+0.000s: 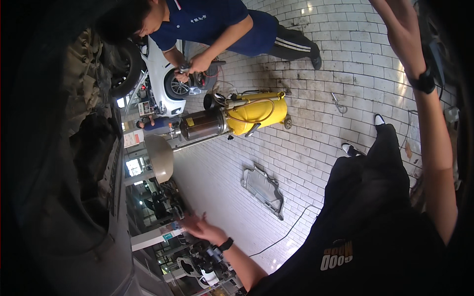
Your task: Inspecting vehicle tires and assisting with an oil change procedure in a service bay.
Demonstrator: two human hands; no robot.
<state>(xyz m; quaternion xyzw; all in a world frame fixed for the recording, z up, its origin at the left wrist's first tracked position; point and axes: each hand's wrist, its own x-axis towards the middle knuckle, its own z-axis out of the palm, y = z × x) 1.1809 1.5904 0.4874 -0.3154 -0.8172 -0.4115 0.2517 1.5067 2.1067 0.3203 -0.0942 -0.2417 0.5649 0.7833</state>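
holds nothing in left hand (200,228), spread loosely; cannot tell for right hand (404,37), cut off. has grey panel (261,189) on floor (301,153), beyond left hand to its right, nearer this one, lengthwise slanting.

— How is this place to be classed?
— As a car workshop: a white car (158,69) is seen, and a vehicle's underside (96,153) is exposed.
— By what else is that indicated?
— By a wheeled yellow tank (261,114), and by a tiled floor (306,163) on which dark grime (296,79) is spread.
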